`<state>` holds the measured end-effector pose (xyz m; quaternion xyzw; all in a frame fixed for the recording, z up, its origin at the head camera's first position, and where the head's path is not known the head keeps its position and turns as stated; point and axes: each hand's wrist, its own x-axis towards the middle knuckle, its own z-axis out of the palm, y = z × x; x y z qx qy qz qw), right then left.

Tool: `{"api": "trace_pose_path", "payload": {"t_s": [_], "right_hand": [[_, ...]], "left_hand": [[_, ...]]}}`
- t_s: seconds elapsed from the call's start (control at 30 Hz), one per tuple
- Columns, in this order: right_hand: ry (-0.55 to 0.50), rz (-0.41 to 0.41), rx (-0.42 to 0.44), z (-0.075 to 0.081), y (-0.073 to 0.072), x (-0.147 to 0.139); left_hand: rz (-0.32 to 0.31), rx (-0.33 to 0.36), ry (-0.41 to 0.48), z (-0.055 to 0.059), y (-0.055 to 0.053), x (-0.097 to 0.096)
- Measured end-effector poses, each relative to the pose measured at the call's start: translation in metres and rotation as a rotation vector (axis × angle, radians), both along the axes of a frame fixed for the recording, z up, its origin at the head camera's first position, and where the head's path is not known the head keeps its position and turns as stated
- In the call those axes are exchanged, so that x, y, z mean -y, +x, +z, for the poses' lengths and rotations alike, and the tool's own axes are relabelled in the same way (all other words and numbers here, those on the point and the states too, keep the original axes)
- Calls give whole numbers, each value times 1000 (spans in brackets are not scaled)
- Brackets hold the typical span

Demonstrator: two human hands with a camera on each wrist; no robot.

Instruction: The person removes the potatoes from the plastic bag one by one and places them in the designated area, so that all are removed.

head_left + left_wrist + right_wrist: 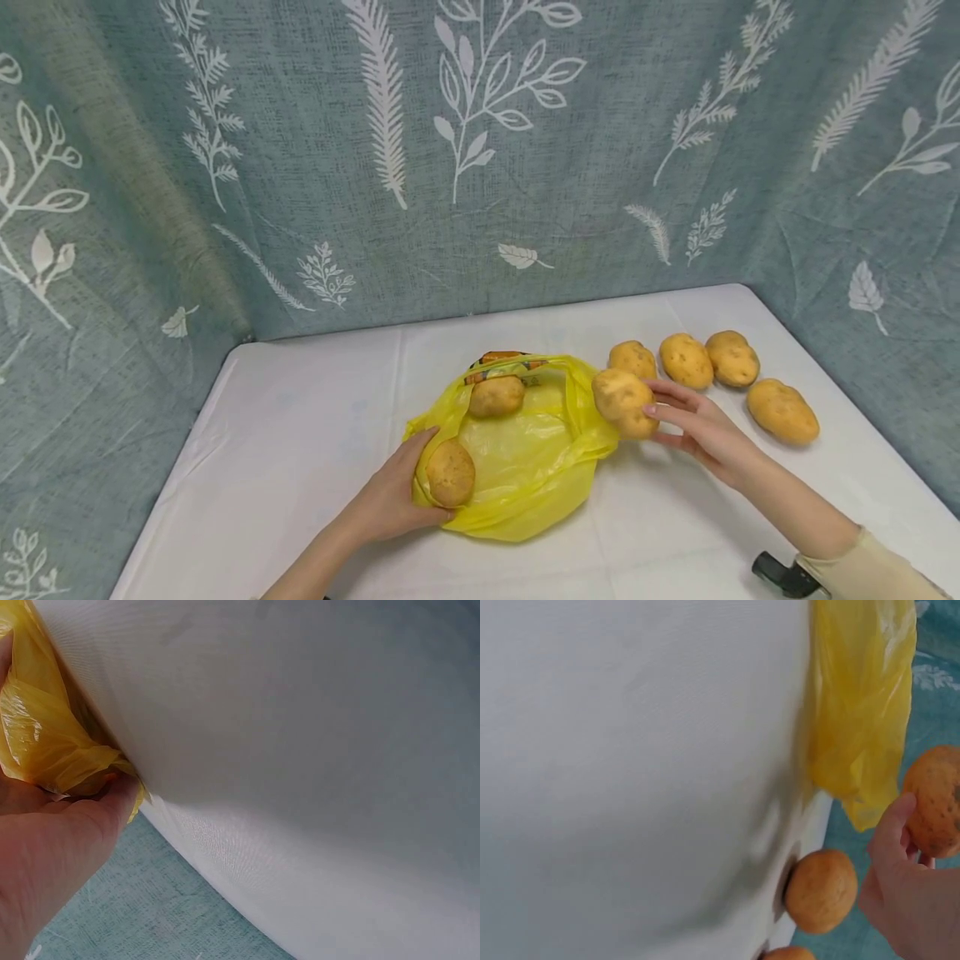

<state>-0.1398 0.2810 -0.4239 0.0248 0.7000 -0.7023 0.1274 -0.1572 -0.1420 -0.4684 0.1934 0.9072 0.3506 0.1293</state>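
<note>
A yellow plastic bag (517,500) lies with its mouth spread wide on the white table. One potato (497,397) rests inside at the back, and a second potato (451,473) sits at the left side. My left hand (397,492) grips the bag's left edge around that second potato; the left wrist view shows thumb and bag film (60,742) bunched together. Just beyond the bag's right rim, my right hand (701,429) holds a potato (624,403) above the table by its fingertips. The right wrist view shows this potato (936,801) beside the bag (861,697), apart from the tabletop.
Several loose potatoes lie at the right: one (632,358) behind the held potato, two (686,361) side by side, and another (783,411) nearer the right edge. The table (300,417) meets a blue-green leaf-patterned curtain (315,167) at the back and sides.
</note>
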Motion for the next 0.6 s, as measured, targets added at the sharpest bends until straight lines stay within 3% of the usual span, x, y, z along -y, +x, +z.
{"api": "trace_pose_path", "payload": {"t_s": [0.6], "right_hand": [[-45,-110,32,-16,14,-47]], "left_hand": [[-5,6,-3,3,1,0]]}}
